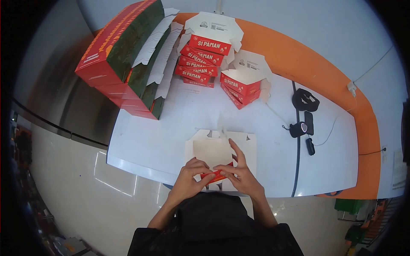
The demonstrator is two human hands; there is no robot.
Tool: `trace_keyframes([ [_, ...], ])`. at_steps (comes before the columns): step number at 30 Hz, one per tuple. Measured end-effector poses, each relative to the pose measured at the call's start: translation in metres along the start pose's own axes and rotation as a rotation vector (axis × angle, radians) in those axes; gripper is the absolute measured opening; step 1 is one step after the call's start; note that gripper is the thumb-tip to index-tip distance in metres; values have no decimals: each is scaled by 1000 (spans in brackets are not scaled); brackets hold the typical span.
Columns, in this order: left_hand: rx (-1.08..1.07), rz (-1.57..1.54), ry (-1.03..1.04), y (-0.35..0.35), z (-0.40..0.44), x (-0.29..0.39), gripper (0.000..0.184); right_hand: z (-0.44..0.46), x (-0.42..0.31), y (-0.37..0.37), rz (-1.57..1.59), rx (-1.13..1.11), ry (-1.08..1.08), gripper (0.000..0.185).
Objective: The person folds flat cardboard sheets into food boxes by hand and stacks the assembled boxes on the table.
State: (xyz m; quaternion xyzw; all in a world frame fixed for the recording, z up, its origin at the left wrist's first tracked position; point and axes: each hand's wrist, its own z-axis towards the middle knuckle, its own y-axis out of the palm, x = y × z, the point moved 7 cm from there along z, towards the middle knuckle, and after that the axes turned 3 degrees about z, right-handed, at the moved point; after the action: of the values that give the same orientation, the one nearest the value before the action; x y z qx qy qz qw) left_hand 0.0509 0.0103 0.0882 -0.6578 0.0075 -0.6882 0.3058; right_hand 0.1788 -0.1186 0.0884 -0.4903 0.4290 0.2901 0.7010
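A partly folded cardboard box (pixel 212 149), pale inside with a red outer side, lies in front of me at the table's near edge. My left hand (pixel 191 178) is closed on the left part of its red front panel (pixel 218 177), thumb and fingers pressed together there. My right hand (pixel 242 174) grips the right part of the same panel, with one finger stretched upward past the box's side. Cut-out flaps show at the far and near edges of the cardboard. The hands cover part of the panel.
Red "SI PAMAN" boxes stand in a tall stack (pixel 204 57) and a shorter stack (pixel 240 85) at the back. Large red cartons (pixel 124 87) holding flat white cardboard are piled at left. A black strap (pixel 305 100) and small black devices (pixel 298 129) with cables lie at right.
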Motion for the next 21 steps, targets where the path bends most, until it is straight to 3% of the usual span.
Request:
trace_keyframes([
  [2,43,86,55,0,2,3,12,-2,3,4,-38,-61,15,40],
  [6,299,203,55,3,7,5,10,-5,-5,11,-103,42,103,82],
  [10,225,422,262,25,22,28,26,-9,17,28,0,292,251,116],
  [11,157,421,280,26,26,37,34,-7,20,22,-203,408,102,110],
  [12,89,419,296,29,28,45,42,-6,19,14,-169,445,94,109],
  [15,238,309,280,14,28,57,65,3,28,-22,-22,578,26,110],
  [17,218,309,257,12,23,34,71,23,21,-61,157,698,-80,117],
  [21,26,280,86,26,16,-38,73,106,-25,-155,59,778,-367,115],
])
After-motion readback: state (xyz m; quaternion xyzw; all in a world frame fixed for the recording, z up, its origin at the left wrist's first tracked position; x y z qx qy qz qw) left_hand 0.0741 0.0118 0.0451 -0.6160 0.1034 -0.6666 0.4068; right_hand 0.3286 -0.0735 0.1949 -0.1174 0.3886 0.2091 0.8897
